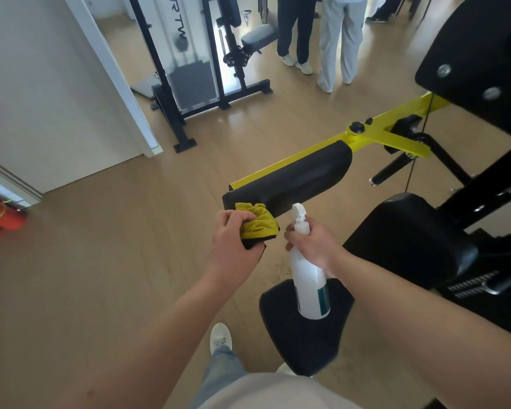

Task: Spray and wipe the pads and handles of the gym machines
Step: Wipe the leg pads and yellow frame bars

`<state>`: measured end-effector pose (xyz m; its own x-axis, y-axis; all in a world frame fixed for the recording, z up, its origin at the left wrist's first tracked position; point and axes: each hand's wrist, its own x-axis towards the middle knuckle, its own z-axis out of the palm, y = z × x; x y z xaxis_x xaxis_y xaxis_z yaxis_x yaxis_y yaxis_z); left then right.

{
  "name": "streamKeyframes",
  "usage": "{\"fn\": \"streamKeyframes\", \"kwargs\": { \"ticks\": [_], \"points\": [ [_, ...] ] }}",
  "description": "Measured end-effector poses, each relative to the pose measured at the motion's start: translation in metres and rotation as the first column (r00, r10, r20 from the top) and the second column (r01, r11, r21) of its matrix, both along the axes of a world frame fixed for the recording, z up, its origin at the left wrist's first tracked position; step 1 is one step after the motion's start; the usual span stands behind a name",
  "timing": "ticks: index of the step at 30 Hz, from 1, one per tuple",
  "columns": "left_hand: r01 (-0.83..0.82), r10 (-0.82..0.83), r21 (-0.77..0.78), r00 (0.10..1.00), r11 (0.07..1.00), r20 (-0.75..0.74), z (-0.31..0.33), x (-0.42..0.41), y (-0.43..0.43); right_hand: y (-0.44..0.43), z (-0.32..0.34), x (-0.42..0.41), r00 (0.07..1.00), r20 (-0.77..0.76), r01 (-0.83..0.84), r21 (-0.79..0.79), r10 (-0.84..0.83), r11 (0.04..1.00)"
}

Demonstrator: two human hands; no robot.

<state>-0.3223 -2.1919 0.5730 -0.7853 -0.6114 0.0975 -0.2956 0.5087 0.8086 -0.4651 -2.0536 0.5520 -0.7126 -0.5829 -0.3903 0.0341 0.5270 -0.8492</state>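
My left hand (232, 240) grips a crumpled yellow cloth (258, 221) with a black edge, held against the near end of a long black arm pad (295, 175) on a yellow lever arm (396, 134). My right hand (313, 242) holds a white spray bottle (309, 283) by its neck, nozzle up and pointing toward the pad. Beneath the bottle is a small black seat pad (304, 338). A larger black pad (407, 240) lies to the right, and another black pad (481, 54) is at the upper right.
A black cable machine (195, 69) with a grey seat stands at the back on the wooden floor. Two people's legs (319, 36) are behind it. A white wall corner (106, 84) is at left, red items (0, 222) at the far left edge. My white shoe (220, 338) is below.
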Motion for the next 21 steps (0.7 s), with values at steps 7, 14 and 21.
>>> {"fn": "streamKeyframes", "kwargs": {
  "ticks": [7,14,21],
  "points": [
    [0.030,-0.029,-0.045,0.999,0.999,0.024,0.000,-0.016,0.003,0.011,-0.014,-0.008,0.991,0.127,0.030,0.039,-0.035,0.999],
    [0.052,-0.049,-0.068,0.998,0.996,0.046,0.001,-0.026,0.005,0.016,-0.021,-0.011,0.989,0.073,0.133,-0.041,-0.130,0.990],
    [0.065,-0.061,-0.085,0.997,0.994,0.049,0.002,-0.039,0.008,0.010,0.001,-0.031,0.991,0.046,0.128,-0.143,-0.123,0.981]
  ]
}}
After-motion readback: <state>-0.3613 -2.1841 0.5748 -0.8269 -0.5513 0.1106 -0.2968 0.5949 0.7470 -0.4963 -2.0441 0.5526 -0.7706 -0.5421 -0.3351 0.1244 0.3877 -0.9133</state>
